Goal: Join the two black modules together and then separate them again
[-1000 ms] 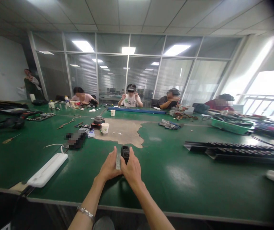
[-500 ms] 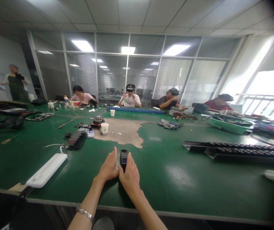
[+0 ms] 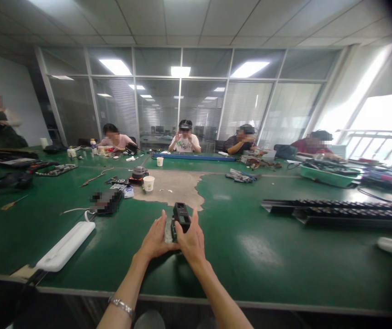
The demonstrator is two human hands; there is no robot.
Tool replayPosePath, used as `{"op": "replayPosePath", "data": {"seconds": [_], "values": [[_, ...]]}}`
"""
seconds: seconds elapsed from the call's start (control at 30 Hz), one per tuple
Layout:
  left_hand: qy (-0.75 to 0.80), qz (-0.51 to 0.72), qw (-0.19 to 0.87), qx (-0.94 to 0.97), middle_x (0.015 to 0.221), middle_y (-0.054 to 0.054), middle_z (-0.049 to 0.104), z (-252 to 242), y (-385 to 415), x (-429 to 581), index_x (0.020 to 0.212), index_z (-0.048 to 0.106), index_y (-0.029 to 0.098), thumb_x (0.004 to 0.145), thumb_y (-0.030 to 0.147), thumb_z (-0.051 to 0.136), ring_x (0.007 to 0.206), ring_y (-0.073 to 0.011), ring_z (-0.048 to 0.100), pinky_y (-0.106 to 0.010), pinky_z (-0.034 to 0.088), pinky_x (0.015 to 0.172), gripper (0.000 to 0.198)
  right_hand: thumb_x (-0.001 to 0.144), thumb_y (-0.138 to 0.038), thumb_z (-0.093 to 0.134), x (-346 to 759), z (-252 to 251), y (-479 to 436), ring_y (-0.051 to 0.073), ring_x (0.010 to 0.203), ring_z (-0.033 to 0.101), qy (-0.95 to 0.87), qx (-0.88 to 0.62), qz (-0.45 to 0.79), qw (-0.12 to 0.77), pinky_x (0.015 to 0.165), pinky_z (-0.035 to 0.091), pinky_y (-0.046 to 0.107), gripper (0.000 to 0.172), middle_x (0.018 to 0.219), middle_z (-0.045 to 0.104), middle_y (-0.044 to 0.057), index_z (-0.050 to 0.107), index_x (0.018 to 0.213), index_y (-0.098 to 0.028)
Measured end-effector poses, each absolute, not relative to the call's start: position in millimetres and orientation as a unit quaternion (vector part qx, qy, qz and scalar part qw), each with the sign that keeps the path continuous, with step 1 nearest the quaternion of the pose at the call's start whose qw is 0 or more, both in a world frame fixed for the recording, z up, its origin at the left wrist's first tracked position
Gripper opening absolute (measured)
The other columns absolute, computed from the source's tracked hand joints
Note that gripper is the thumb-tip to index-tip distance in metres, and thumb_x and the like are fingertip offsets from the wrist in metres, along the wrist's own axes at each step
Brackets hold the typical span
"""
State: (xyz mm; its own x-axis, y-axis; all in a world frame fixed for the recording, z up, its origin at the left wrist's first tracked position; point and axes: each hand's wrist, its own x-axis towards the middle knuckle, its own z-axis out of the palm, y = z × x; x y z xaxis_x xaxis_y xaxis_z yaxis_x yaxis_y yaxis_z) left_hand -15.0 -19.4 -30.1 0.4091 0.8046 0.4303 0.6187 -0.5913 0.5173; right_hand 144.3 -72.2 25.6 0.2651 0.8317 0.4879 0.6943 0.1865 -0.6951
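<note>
On the table, the device stands between the left hand and the right hand, near the front edge. The power strip lies to their left, the cup behind them, and the rails well off to the right. The tray sits behind the rails.

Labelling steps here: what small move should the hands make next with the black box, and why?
Probably press the small black box-shaped device flush against the flat grey strip: the right hand grips the device, the left hand backs the strip, and the device looks tilted away from it.
</note>
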Motion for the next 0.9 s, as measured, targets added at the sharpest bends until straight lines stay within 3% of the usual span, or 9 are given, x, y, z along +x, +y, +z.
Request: {"op": "replayPosePath", "data": {"seconds": [0.67,0.9], "values": [[0.445,0.328,0.171,0.815,0.149,-0.02,0.035,-22.2,-23.8,-12.4,0.151,-0.009,0.016,0.065,0.056,0.08,0.138,-0.036,0.031,-0.051,0.027,0.112,0.13,0.087,-0.038,0.05,202.4,-19.1,-74.0,0.029,0.112,0.059,-0.574,-0.69,0.037,0.438,0.094,0.044,0.041,0.081,0.125,0.059,0.017,0.01,0.151,-0.009],[0.444,0.331,0.173,0.814,0.15,-0.018,0.034,-19.8,-26.8,-13.1,0.151,-0.01,0.018,0.07,0.049,0.077,0.139,-0.0338,0.03,-0.05,0.025,0.113,0.123,0.086,-0.042,0.05,202.8,-28.3,-72.1,0.032,0.116,0.054,-0.587,-0.696,-0.021,0.414,0.096,0.042,0.044,0.083,0.132,0.052,0.023,0.013,0.15,-0.003]]}}
